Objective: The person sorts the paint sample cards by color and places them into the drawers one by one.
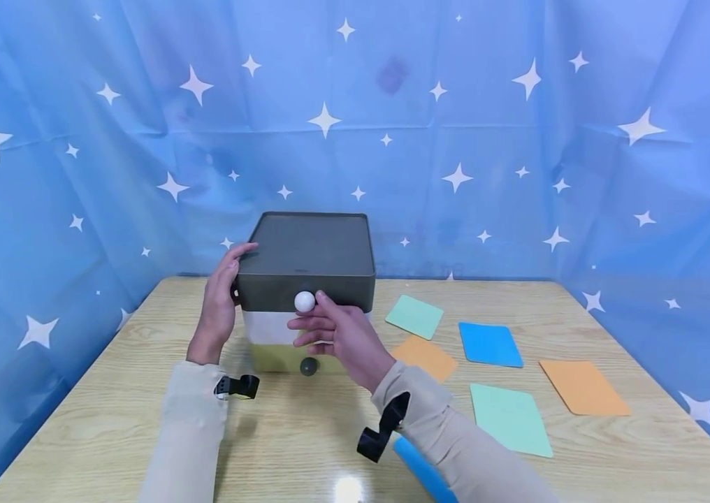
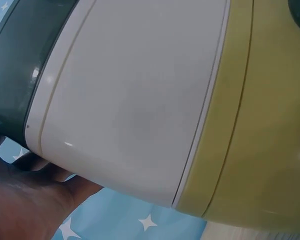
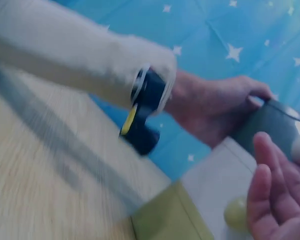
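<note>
A small drawer box stands on the table, with a dark green top tier (image 1: 305,290), a white middle tier (image 2: 135,95) and a yellow-green bottom tier (image 1: 273,358). My left hand (image 1: 219,304) rests against the left side of the top tier, its fingertips reaching the upper edge. At the front, my right hand (image 1: 351,339) is beside the white knob (image 1: 305,302) of the top tier. The thumb is at the knob's right side, and the loosely extended fingers lie below it. The middle tier's yellow-green knob (image 3: 236,214) is behind those fingers; a dark knob (image 1: 308,366) marks the bottom tier.
Right of the box lie flat coloured cards: a green card (image 1: 414,316), an orange card (image 1: 425,358), a blue card (image 1: 490,344) and several others. My right sleeve partly covers another blue card (image 1: 423,469). A blue star-patterned curtain (image 1: 355,161) hangs behind the wooden table (image 1: 292,433).
</note>
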`<state>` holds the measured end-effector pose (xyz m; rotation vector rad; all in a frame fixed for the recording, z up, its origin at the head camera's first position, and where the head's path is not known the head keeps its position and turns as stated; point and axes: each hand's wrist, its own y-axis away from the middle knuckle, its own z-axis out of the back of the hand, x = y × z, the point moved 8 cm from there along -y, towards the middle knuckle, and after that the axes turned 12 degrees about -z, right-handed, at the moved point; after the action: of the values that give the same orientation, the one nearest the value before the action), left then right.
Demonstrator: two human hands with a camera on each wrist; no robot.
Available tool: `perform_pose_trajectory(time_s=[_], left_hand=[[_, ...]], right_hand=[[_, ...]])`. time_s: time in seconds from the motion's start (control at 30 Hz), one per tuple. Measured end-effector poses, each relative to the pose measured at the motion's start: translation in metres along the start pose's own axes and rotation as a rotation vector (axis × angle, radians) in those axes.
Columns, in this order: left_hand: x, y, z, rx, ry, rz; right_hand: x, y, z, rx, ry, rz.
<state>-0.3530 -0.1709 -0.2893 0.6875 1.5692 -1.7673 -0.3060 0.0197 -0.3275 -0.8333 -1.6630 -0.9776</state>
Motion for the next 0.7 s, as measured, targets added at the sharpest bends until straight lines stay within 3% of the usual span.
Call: perform_pose_trajectory(time_s=[0.33, 0.7], left_hand=[[0.004, -0.002, -0.002, 0.055, 0.066, 0.049], [0.007, 0.000, 0.005, 0.123, 0.082, 0.027]], right_hand=[[-0.001, -0.005, -0.006, -0.215, -0.103, -0.035], [-0.008, 0.008, -0.013, -0.227, -0.061, -0.015]])
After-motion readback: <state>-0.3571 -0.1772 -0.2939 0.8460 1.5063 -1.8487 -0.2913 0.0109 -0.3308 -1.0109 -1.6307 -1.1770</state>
